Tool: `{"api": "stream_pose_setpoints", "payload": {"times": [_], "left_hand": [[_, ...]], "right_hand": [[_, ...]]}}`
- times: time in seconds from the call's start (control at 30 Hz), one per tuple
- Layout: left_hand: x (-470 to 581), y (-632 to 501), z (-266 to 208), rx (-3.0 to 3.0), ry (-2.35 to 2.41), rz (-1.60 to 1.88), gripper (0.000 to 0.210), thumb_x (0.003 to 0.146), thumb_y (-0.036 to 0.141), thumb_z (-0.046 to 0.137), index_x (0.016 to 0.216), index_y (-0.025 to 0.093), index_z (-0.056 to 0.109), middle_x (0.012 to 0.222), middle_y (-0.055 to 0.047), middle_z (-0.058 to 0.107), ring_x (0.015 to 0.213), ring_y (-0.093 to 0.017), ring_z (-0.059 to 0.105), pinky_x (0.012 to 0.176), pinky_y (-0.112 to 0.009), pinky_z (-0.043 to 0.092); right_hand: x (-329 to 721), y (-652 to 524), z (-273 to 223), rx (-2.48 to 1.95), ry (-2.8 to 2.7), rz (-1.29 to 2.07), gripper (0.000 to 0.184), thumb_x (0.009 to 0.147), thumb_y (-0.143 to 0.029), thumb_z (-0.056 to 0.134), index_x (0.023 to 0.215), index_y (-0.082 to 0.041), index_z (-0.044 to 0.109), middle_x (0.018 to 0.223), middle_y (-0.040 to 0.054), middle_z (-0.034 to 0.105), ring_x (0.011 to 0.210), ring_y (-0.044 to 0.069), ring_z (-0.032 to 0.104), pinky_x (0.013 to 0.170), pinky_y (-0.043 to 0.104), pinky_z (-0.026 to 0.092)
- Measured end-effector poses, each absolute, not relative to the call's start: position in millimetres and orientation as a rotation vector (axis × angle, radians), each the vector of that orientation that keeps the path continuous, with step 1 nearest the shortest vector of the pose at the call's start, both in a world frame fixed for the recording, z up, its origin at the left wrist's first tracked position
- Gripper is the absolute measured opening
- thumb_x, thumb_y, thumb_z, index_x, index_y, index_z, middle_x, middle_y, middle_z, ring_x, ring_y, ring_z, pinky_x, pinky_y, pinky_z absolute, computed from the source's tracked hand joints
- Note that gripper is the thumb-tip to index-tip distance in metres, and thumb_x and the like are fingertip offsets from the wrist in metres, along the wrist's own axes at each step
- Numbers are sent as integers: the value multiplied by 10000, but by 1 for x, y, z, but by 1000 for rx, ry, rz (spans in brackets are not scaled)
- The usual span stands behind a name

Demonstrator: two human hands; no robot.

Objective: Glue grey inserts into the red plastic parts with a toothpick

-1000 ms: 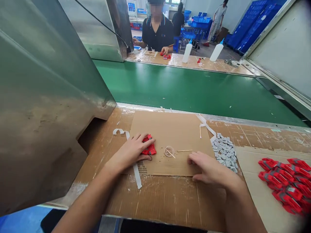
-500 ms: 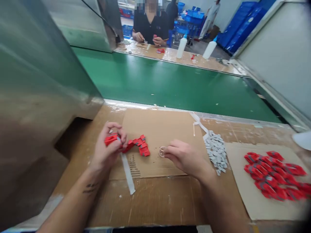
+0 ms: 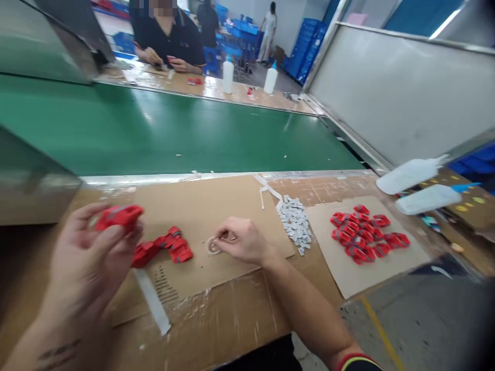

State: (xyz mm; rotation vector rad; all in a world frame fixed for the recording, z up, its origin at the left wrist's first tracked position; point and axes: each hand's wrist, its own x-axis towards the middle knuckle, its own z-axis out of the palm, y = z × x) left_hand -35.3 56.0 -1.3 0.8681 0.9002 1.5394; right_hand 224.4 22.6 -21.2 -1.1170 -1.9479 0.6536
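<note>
Left hand (image 3: 91,252) raised above the bench, fingers closed narrowly on one red part (image 3: 119,216), long axis running roughly left to right, gripped near its right end. Right hand (image 3: 242,241) low on the cardboard sheet (image 3: 216,198), fingertips pinched over a small pale ring (image 3: 212,246); anything held in that pinch too small to tell. Ring to the right of the raised part and lower, touching the right hand, well apart from the left. Between the hands, flat on the sheet, a loose row of red parts (image 3: 164,247), nearer the left hand. Right of the sheet, a heap of small grey pieces (image 3: 296,224); beyond it, a second cardboard piece (image 3: 371,278) bearing a pile of red parts (image 3: 365,237). At far right, two white squeeze bottles (image 3: 419,186) lying on their sides, contents not visible. Behind the bench, a green conveyor belt (image 3: 174,134); across it, another person (image 3: 170,38) seated at the opposite bench, with two upright white bottles (image 3: 247,77) nearby.
</note>
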Motion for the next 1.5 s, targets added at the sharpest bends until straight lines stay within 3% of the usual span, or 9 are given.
{"api": "stream_pose_setpoints", "payload": {"times": [0.13, 0.37, 0.47, 0.77, 0.93, 1.13, 1.2, 1.3, 1.5], "left_hand": [[-7, 56, 12, 688, 831, 1558, 520, 493, 339, 1010, 901, 193, 723, 786, -5, 765, 690, -134, 712, 574, -154, 593], [-14, 47, -9, 642, 816, 1406, 456, 681, 408, 916, 1005, 222, 654, 856, -13, 754, 812, -215, 752, 660, -294, 653], [-15, 44, -8, 627, 834, 1390, 487, 666, 318, 937, 1015, 208, 616, 832, -25, 760, 777, -199, 756, 658, -243, 641], [-5, 41, -6, 615, 781, 1398, 481, 610, 197, 960, 960, 194, 629, 1030, -49, 760, 876, -172, 746, 738, -216, 642], [-6, 39, -3, 512, 760, 1316, 535, 618, 166, 938, 1064, 193, 644, 1186, -75, 723, 801, -153, 739, 619, -186, 633], [-3, 36, -6, 566, 824, 1314, 343, 718, 306, 892, 923, 157, 661, 891, -30, 754, 820, -138, 747, 767, -188, 640], [0, 33, -9, 782, 894, 1400, 290, 742, 242, 872, 900, 167, 640, 953, -24, 756, 874, -134, 749, 796, -171, 629], [8, 24, -11, 1116, 928, 1508, 375, 770, 97, 813, 1049, 215, 591, 1103, -27, 746, 998, -147, 737, 895, -198, 612], [23, 6, -16, 1495, 846, 1509, 630, 789, 13, 743, 1306, 258, 479, 1120, -47, 755, 1029, -174, 731, 908, -282, 624]], "right_hand": [[231, 25, -22, -1207, -1641, 958, 104, 773, -248, 743, 776, -174, 670, 680, -13, 653, 548, 99, 501, 523, 235, 378], [243, 29, -23, -1291, -1542, 1182, 152, 749, -281, 731, 751, -170, 626, 660, -13, 587, 563, 100, 442, 523, 243, 329], [244, 29, -21, -1297, -1540, 1184, 160, 758, -289, 730, 754, -171, 621, 668, -10, 590, 562, 99, 434, 523, 248, 321], [243, 28, -19, -1274, -1530, 1199, 170, 769, -295, 741, 740, -173, 626, 689, 3, 610, 575, 104, 479, 525, 246, 355], [245, 26, -17, -1240, -1487, 1177, 147, 780, -266, 758, 756, -189, 635, 743, 17, 651, 660, 132, 574, 575, 255, 423], [246, 24, -9, -1080, -1319, 1148, 151, 764, -182, 787, 764, -205, 638, 754, 2, 677, 672, 120, 621, 591, 222, 499], [247, 22, -6, -1020, -1281, 1101, 151, 767, -144, 781, 770, -211, 645, 749, -7, 674, 680, 112, 622, 595, 209, 500], [244, 17, 1, -903, -1189, 1020, 169, 772, -103, 769, 784, -217, 646, 754, -14, 664, 713, 113, 624, 619, 212, 504], [222, 0, 12, -778, -1222, 916, 190, 794, -73, 740, 831, -235, 646, 751, -11, 653, 716, 139, 623, 624, 271, 515]]}}
